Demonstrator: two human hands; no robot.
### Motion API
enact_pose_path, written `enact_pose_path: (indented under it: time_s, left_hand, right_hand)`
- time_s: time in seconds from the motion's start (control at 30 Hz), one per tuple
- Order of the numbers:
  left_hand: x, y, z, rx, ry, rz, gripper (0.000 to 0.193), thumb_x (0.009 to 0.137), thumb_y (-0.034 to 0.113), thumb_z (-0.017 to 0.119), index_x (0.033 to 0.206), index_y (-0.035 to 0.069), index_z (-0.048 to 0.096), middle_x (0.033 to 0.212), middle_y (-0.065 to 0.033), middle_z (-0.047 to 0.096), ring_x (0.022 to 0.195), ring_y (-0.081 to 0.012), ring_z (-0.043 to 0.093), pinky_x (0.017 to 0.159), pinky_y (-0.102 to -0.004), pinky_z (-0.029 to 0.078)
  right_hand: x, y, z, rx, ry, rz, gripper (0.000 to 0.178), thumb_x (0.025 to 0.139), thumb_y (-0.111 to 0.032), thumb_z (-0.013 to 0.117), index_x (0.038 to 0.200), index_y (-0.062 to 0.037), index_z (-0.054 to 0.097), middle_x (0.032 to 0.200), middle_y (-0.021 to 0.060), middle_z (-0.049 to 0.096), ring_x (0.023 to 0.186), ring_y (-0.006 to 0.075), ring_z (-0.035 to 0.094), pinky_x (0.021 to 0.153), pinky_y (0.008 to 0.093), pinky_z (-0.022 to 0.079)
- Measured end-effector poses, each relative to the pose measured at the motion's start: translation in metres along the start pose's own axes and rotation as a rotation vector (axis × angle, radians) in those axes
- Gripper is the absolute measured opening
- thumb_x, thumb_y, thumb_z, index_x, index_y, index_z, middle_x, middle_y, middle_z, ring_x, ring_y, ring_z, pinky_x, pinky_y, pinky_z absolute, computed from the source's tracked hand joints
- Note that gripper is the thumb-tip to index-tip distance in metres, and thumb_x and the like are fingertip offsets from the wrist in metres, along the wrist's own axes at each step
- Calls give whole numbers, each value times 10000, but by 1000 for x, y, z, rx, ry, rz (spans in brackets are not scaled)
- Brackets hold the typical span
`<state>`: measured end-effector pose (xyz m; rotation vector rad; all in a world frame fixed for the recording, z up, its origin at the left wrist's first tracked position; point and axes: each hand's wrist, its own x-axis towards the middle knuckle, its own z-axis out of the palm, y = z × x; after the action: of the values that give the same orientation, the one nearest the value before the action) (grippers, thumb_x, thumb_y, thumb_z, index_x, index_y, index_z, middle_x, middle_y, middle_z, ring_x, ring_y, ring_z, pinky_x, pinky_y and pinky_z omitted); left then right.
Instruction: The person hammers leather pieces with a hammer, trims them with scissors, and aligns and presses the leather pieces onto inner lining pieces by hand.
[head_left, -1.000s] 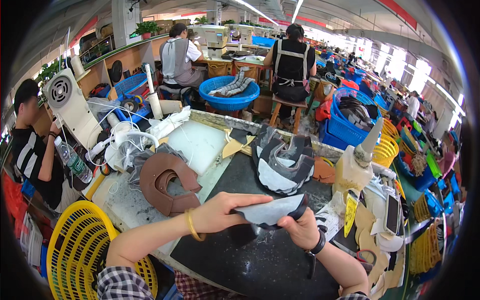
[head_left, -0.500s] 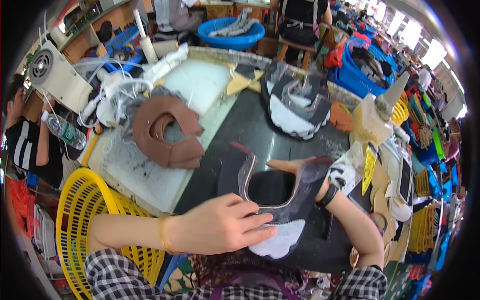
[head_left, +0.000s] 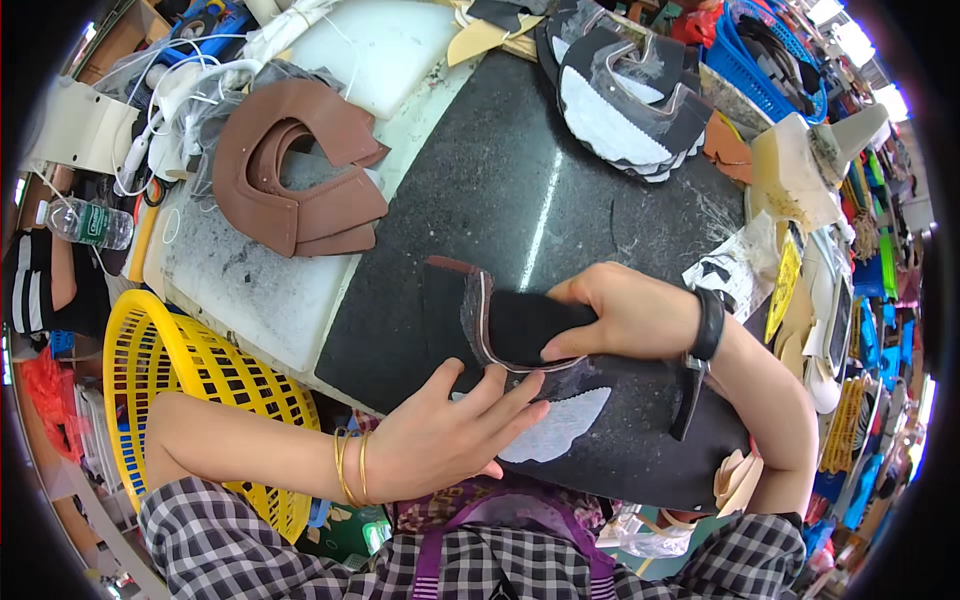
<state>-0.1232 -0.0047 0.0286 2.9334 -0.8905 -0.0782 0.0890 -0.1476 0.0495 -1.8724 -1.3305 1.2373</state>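
We pinch a dark curved piece (head_left: 447, 312) in our right hand (head_left: 640, 312), left hand (head_left: 428, 442) loosely spread on it; black board (head_left: 455, 185) beyond both, yellow basket (head_left: 183, 343) leftward.

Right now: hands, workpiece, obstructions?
Left hand: fingers spread over dark U-shaped piece. Right hand: thumb at its inner curve. White patch partly behind left hand. Nothing blocking; brown U-shaped stack apart.

Left hand (head_left: 440, 435): I count one
Right hand (head_left: 630, 312): one
Bangles (head_left: 363, 468): two
Wristband (head_left: 710, 325): one
Handled piece (head_left: 565, 425): one
Bottle (head_left: 88, 222): I see one
Brown stack (head_left: 250, 170): one; its pieces overlap beyond my counting
Black-and-white stack (head_left: 612, 125): one; from here I cannot number its layers
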Motion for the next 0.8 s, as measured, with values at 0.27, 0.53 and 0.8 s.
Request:
enact_pose_path:
  time_s: [0.27, 0.53, 0.8]
  left_hand:
    - [-4, -8, -8, -74, -56, 29, 667, 753, 524, 669, 1181, 13, 646, 1212, -136, 621, 1196, -303, 508, 975, -444, 462]
    - [-11, -34, -1, -305, 126, 69, 538, 794, 392, 673, 1028, -92, 661, 1135, -183, 631, 1149, -302, 561, 996, -356, 477]
    - [-10, -45, -3, -308, 186, 101, 476, 780, 386, 690, 982, -44, 663, 1068, -134, 630, 1076, -274, 583, 926, -333, 511]
  right_hand:
    - [-55, -28, 84, -592, 409, -282, 237, 718, -131, 611, 921, -11, 582, 1044, 173, 664, 952, 260, 627, 764, 336, 519]
    - [-51, -17, 117, -731, 539, -289, 224, 677, -144, 629, 842, 5, 606, 1076, 239, 680, 963, 280, 639, 791, 334, 523]
    - [-58, -18, 112, -890, 402, -330, 226, 743, -153, 595, 883, 22, 626, 1094, 237, 679, 1024, 306, 639, 849, 359, 529]
